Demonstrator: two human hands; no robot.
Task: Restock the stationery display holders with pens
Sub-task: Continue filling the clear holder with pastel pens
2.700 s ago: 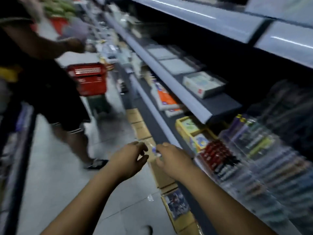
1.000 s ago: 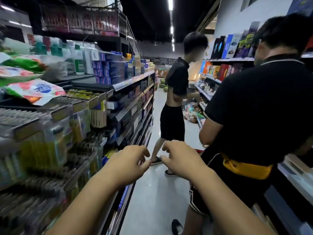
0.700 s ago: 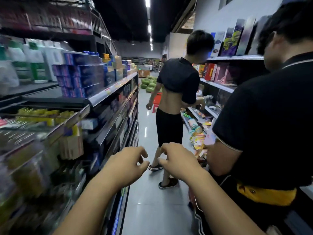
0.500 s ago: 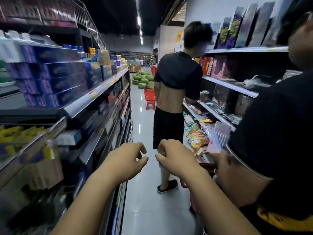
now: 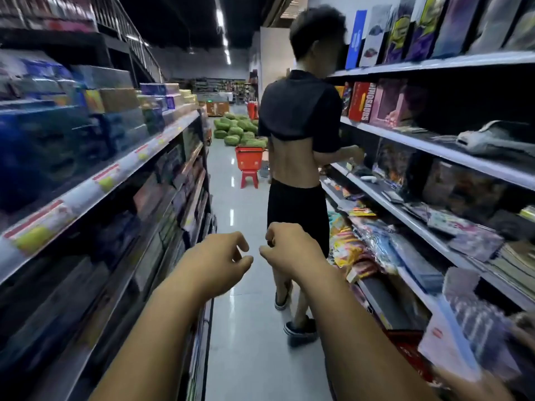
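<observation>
Pens cannot be made out anywhere in this supermarket aisle; a blurred clear plastic pack with a red-and-white label (image 5: 469, 322) at the near right edge is too smeared to identify. The left hand (image 5: 215, 266) and the right hand (image 5: 292, 250) are raised side by side over the glossy grey floor (image 5: 240, 328), close together but apart. The left hand's fingers (image 5: 241, 241) are loosely curled with the thumb reaching right and nothing seen in them. The right hand's fingers are curled tighter, and whether they pinch anything cannot be told. Just beyond the hands, a person in a black cropped shirt and black shorts (image 5: 301, 111) faces the grey right-hand shelving (image 5: 434, 149), reaching into its stacked boxes and packets. The left-hand shelving (image 5: 115, 175) carries blurred blue packages. Farther down the aisle a red shopping basket (image 5: 249, 157) sits on a small red stool (image 5: 250, 179), in front of a heap of green watermelons (image 5: 237, 131).
</observation>
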